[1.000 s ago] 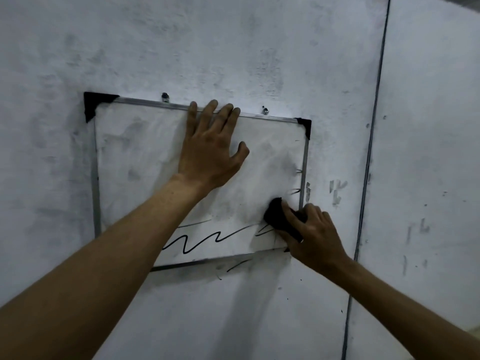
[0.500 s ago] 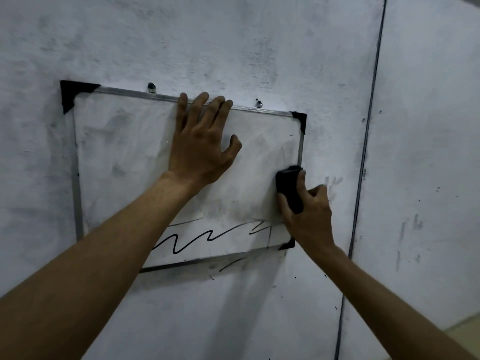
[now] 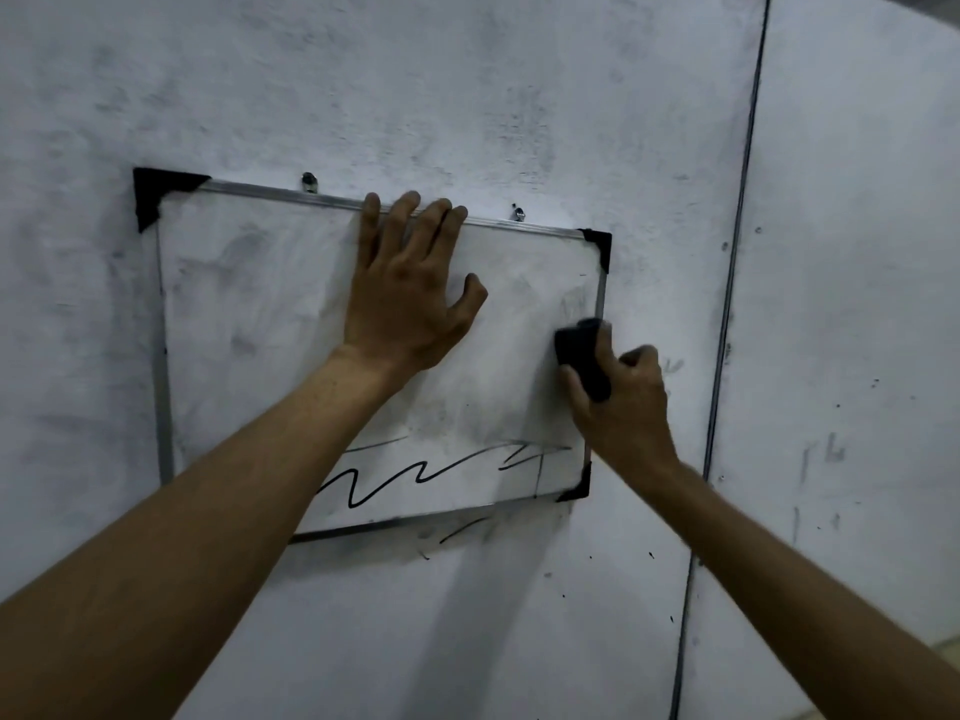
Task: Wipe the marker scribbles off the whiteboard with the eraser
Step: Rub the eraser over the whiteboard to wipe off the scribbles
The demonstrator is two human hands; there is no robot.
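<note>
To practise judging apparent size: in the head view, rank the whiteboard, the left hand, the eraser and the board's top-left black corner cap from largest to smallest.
1. whiteboard
2. left hand
3. eraser and top-left corner cap: about alike; the right hand hides part of the eraser, so unranked.
</note>
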